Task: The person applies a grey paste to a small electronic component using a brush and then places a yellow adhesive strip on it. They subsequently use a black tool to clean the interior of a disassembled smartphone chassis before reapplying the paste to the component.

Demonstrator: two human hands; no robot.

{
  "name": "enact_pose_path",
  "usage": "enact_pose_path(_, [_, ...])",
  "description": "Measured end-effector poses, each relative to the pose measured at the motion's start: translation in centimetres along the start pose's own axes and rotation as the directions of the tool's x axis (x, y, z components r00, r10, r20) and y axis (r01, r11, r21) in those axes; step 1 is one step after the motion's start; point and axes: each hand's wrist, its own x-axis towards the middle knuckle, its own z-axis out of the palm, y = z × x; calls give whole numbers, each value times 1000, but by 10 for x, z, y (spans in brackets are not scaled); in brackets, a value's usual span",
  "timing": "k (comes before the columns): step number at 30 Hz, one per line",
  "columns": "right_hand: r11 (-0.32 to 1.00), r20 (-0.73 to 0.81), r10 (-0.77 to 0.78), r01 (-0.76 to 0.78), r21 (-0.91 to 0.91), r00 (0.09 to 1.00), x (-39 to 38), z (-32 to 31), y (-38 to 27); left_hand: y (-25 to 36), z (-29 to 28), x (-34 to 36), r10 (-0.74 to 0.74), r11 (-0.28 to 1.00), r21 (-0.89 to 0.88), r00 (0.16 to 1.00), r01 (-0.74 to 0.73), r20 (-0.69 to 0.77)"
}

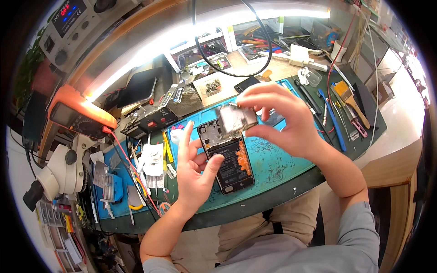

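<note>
An opened smartphone (227,159) lies on the turquoise work mat (277,168), its black battery and an orange flex strip exposed. My left hand (193,173) is at the phone's left edge, index finger stretched out and thumb over the battery; its fingers are apart. Above the phone's upper end, my right hand (284,123) pinches a silvery, blurred phone circuit board (236,119) between thumb and fingers. The board is tilted and hides part of the phone's top. Whether the left fingers press on the phone, I cannot tell.
An orange multimeter (82,113) and a white microscope (61,175) stand at left. Brushes (350,100), a blue pry tool (334,123) and other hand tools lie at right. Behind are a box of screws (210,86) and a black cable loop (232,74) overhead.
</note>
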Motion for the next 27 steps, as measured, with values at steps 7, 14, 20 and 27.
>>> enact_pose_path(7, [804, 175, 232, -289, 520, 957, -4, 9, 12, -6, -6, 4, -211, 971, -110, 977, 210, 5])
enact_pose_path(14, [998, 205, -58, 60, -3, 977, -10, 14, -1, -12, -13, 4, -150, 981, -109, 985, 159, 83])
enact_pose_path(20, [940, 227, -176, 232, -249, 958, -22, 24, -7, -15, -15, 2, -138, 971, -178, 984, 158, 116])
enact_pose_path(27, [891, 260, -249, 326, -317, 933, -40, 23, -2, -14, -13, 2, -139, 969, -187, 984, 159, 113])
